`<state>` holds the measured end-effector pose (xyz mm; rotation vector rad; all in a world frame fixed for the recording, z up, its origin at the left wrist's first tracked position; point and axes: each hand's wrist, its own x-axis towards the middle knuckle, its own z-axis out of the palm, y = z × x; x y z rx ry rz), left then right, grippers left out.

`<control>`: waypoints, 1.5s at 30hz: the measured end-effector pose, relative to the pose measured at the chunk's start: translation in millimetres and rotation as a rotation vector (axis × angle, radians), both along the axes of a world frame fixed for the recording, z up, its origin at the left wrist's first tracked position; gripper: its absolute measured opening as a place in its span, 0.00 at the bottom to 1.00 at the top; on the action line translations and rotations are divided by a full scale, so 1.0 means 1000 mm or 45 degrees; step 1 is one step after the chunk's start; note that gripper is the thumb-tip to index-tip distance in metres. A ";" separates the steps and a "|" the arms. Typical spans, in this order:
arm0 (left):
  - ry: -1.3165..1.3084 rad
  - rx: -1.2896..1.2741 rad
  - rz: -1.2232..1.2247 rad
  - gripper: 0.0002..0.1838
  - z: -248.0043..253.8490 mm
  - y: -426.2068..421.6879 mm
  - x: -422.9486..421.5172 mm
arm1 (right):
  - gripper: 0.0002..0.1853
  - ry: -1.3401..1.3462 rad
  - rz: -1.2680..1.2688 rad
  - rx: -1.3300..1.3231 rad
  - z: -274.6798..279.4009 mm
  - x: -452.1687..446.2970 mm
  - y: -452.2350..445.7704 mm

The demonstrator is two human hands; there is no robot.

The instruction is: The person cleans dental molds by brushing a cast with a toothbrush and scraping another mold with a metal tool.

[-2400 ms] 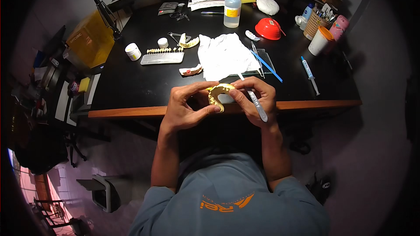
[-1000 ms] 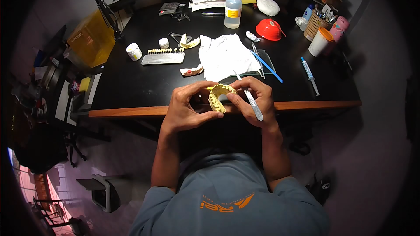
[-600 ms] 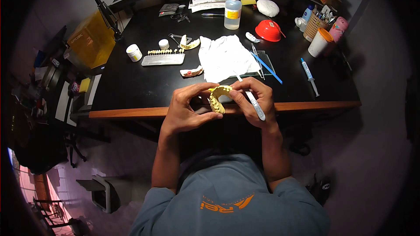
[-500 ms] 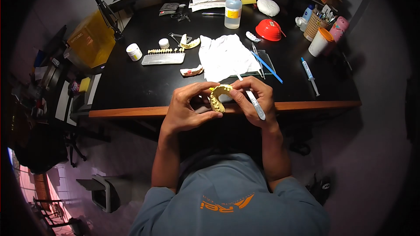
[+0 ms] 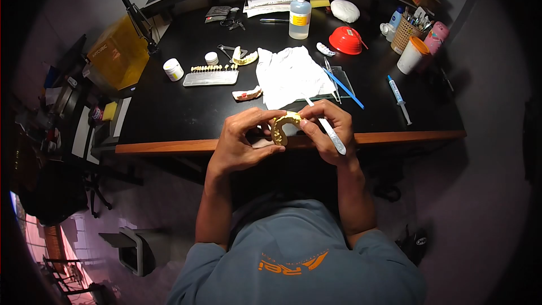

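A yellow horseshoe-shaped dental cast [image 5: 279, 131] is held above the table's front edge. My left hand [image 5: 241, 138] is closed around its left side, fingers at the top and thumb at the bottom end. My right hand [image 5: 330, 127] pinches the upper right part of the cast between thumb and fingers. A slim whitish tool with a broad, rounded end [image 5: 334, 138] also lies across my right hand, held among its fingers; its kind I cannot make out. Just beyond the hands are a white cloth [image 5: 291, 73] and a cast piece with a red mark [image 5: 247, 94].
Left on the table are a tooth shade guide [image 5: 210, 78], white jars [image 5: 173, 69] and another dental cast [image 5: 245, 56]. Behind the cloth stand a liquid bottle [image 5: 300, 18] and a red bowl [image 5: 345, 40]. A blue stick [image 5: 345, 90] and a syringe [image 5: 399, 99] lie to the right.
The cast has turned slightly between my hands, and its upper part now catches more light. The tool's broad end has shifted slightly right. Both hands keep their hold.
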<state>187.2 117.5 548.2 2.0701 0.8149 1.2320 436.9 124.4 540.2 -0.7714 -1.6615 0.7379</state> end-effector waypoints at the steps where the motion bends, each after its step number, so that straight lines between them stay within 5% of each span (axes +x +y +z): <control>1: -0.005 -0.009 0.002 0.39 0.000 -0.001 0.000 | 0.04 0.014 -0.015 0.017 0.000 -0.001 0.000; 45: 0.007 0.055 0.030 0.39 0.000 -0.002 0.001 | 0.08 -0.110 -0.062 0.017 0.005 -0.003 -0.003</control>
